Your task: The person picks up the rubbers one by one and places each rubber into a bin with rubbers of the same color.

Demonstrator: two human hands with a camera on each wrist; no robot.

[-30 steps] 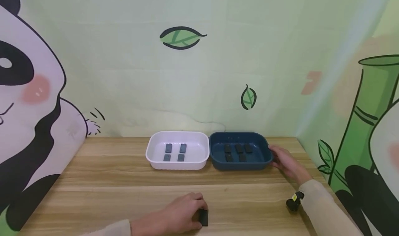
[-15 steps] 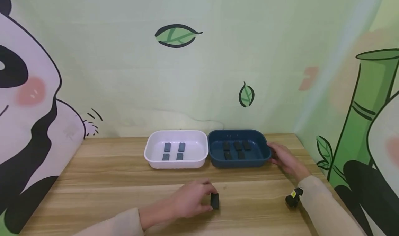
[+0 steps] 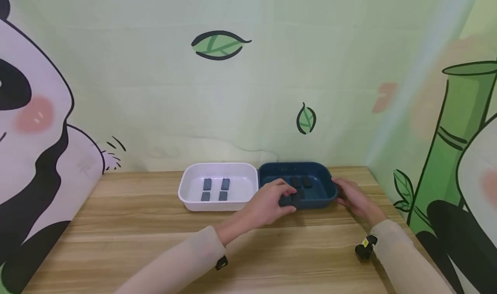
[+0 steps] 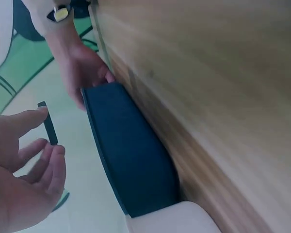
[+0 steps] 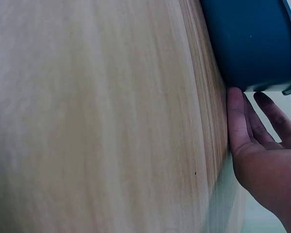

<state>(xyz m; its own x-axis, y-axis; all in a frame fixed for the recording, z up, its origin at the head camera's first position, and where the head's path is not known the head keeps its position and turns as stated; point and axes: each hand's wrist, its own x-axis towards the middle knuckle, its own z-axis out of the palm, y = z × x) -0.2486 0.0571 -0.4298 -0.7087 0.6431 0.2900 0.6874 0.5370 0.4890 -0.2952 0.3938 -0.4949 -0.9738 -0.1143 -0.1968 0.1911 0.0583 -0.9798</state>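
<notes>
My left hand (image 3: 268, 202) is over the near edge of the blue tray (image 3: 329, 199). In the left wrist view its thumb and fingertips pinch a thin, dark rectangular tile (image 4: 48, 124) by its two ends. Several similar dark tiles (image 3: 306, 181) lie in the blue tray, some covered by the left hand. At the tray's right end is my right hand (image 3: 351, 197). The right wrist view shows its fingers (image 5: 237, 121) fairly straight, with tips against the end wall. A white tray (image 3: 248, 205) stands beside the blue one, with several blue-grey tiles (image 3: 225, 184) inside.
Both trays stand at the back of a wooden table (image 3: 116, 225), close to a green cloth backdrop (image 3: 155, 91) printed with leaves and pandas. Small black devices (image 3: 365, 247) sit on the wrists. The left forearm crosses the middle of the table.
My left hand has carried the dark tile from the front of the table, forward and right, to the blue tray. My right hand has stayed at the tray's end.
</notes>
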